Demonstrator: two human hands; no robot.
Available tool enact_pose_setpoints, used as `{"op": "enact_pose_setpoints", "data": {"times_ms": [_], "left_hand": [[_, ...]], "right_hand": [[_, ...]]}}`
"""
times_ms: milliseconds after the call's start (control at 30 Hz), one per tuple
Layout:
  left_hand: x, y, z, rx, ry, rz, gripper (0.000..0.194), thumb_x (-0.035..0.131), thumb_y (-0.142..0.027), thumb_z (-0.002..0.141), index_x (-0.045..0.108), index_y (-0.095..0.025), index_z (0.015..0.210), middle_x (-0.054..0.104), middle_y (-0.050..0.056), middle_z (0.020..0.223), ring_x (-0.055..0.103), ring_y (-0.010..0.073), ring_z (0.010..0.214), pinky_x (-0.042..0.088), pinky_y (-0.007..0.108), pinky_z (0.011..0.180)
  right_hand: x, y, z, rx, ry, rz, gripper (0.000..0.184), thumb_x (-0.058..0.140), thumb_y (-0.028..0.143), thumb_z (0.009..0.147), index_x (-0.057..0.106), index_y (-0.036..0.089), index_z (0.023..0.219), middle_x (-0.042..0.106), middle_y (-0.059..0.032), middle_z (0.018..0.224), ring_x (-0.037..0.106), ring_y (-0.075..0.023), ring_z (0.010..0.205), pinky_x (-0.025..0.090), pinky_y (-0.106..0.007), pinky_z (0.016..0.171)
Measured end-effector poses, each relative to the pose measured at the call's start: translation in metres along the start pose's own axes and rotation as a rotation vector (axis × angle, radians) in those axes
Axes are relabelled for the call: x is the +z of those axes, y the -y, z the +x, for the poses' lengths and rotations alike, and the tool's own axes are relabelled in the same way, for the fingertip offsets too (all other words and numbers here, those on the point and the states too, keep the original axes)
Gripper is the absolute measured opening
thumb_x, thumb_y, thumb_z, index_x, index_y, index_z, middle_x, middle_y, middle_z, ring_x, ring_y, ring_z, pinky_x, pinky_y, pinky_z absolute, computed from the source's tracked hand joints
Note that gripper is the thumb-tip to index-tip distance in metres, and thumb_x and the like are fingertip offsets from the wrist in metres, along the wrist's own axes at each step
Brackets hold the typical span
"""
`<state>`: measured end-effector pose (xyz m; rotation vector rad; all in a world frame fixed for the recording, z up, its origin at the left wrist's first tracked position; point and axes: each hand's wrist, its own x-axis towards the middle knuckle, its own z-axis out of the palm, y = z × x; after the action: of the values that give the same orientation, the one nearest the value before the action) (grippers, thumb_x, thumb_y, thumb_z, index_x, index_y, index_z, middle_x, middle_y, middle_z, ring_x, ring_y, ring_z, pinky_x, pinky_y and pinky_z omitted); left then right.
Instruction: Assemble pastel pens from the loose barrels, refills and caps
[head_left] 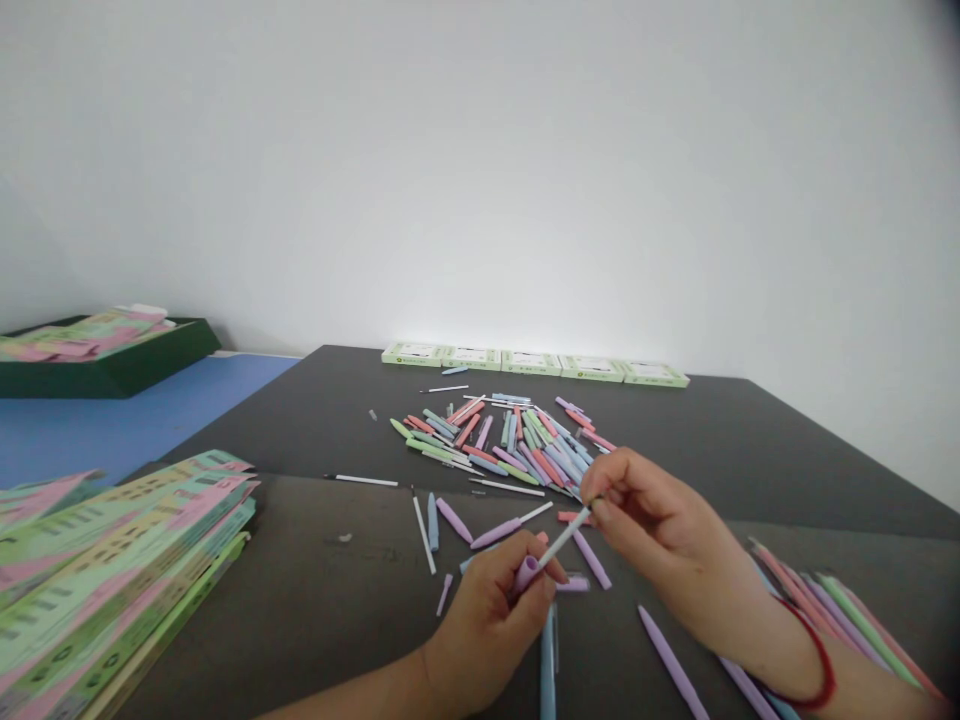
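My left hand [495, 620] is closed around a purple pen barrel [527, 572], its open end facing up and right. Between the fingertips of my right hand [652, 530] is a white pen refill [564, 538], pinched near its upper end and slanting down to the barrel. The refill's lower end is beside or at the barrel's mouth; I cannot tell whether it is inside. Around the hands lie a purple barrel with a refill sticking out [499, 532], another purple barrel [592, 560], a loose white refill [424, 535] and a blue pen part [548, 660].
A pile of pastel pen parts [517, 440] spreads over the dark table [300, 570]. Several light-green boxes [530, 363] line its far edge. Stacked printed cartons [135, 580] stand at left, finished-looking pens [847, 610] at right, and a dark green tray [157, 358] behind left.
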<state>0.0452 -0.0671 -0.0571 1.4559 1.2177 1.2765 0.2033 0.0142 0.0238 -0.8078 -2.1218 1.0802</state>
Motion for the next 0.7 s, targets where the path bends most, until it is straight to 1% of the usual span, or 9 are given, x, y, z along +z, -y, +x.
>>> {"op": "enact_pose_setpoints", "data": {"times_ms": [133,200,267,300,367,433,533,600,700], "left_hand": [[0.002,0.006,-0.003,-0.012,-0.014,-0.051,0.036,0.044,-0.043,0.091,0.061,-0.015,0.077,0.038,-0.004,0.060,0.036,0.0116,0.057,0.028,0.024,0.058],[0.002,0.008,-0.004,-0.024,0.009,-0.054,0.038,0.044,-0.045,0.091,0.062,-0.015,0.078,0.038,-0.004,0.059,0.036,0.0114,0.056,0.028,0.024,0.057],[0.002,0.009,-0.004,-0.019,0.037,-0.049,0.039,0.044,-0.046,0.091,0.062,-0.015,0.078,0.039,-0.004,0.059,0.036,0.0113,0.056,0.028,0.024,0.056],[0.002,0.009,-0.004,-0.012,0.047,-0.047,0.039,0.044,-0.047,0.091,0.062,-0.015,0.078,0.039,-0.004,0.059,0.036,0.0112,0.056,0.028,0.024,0.056],[0.001,0.010,-0.003,0.005,0.055,-0.052,0.041,0.044,-0.049,0.090,0.062,-0.015,0.077,0.040,-0.004,0.059,0.036,0.0111,0.055,0.028,0.024,0.056],[0.001,0.011,-0.002,0.023,0.056,-0.057,0.043,0.043,-0.051,0.090,0.062,-0.015,0.077,0.039,-0.004,0.059,0.035,0.0109,0.055,0.028,0.024,0.056],[0.001,0.013,-0.001,0.037,0.052,-0.062,0.045,0.042,-0.053,0.090,0.061,-0.015,0.077,0.037,-0.004,0.058,0.034,0.0110,0.055,0.028,0.024,0.056],[0.001,0.015,-0.001,0.040,0.053,-0.062,0.045,0.041,-0.053,0.090,0.061,-0.015,0.078,0.038,-0.004,0.060,0.035,0.0113,0.057,0.028,0.024,0.057],[0.002,0.015,-0.002,0.025,0.056,-0.080,0.044,0.042,-0.053,0.090,0.060,-0.015,0.078,0.038,-0.004,0.060,0.035,0.0112,0.056,0.028,0.024,0.057]], "right_hand": [[0.001,-0.009,0.016,0.026,0.139,0.087,0.022,0.036,0.035,0.096,0.048,0.020,0.085,0.046,0.0050,0.063,0.038,-0.0085,0.048,0.033,-0.020,0.045],[0.004,-0.020,0.033,0.016,0.176,-0.053,0.030,0.025,0.036,0.098,0.047,0.019,0.085,0.050,0.0037,0.066,0.039,-0.0080,0.046,0.035,-0.019,0.043],[0.014,-0.031,0.054,-0.057,0.268,-0.444,0.024,0.032,0.030,0.096,0.051,0.017,0.089,0.054,0.0024,0.067,0.048,-0.0098,0.053,0.038,-0.019,0.048],[0.023,-0.037,0.064,-0.087,0.312,-0.511,0.018,0.040,0.026,0.093,0.054,0.017,0.088,0.057,0.0014,0.068,0.053,-0.0110,0.058,0.040,-0.020,0.052],[0.043,-0.045,0.081,-0.132,0.372,-0.593,0.009,0.051,0.018,0.086,0.060,0.017,0.086,0.064,-0.0012,0.075,0.059,-0.0135,0.068,0.044,-0.022,0.063],[0.065,-0.050,0.093,-0.168,0.426,-0.678,0.007,0.058,0.017,0.081,0.063,0.016,0.087,0.068,-0.0061,0.087,0.063,-0.0188,0.082,0.046,-0.027,0.073],[0.089,-0.053,0.102,-0.185,0.492,-0.795,0.010,0.056,0.013,0.082,0.065,0.013,0.087,0.070,-0.0134,0.092,0.066,-0.0246,0.088,0.047,-0.031,0.076],[0.097,-0.054,0.105,-0.180,0.507,-0.858,0.015,0.051,0.009,0.084,0.065,0.011,0.089,0.070,-0.0168,0.092,0.066,-0.0255,0.090,0.048,-0.031,0.077],[0.098,-0.052,0.106,-0.178,0.514,-0.927,0.018,0.048,0.006,0.085,0.063,0.009,0.094,0.070,-0.0190,0.094,0.066,-0.0255,0.093,0.048,-0.030,0.078]]}}
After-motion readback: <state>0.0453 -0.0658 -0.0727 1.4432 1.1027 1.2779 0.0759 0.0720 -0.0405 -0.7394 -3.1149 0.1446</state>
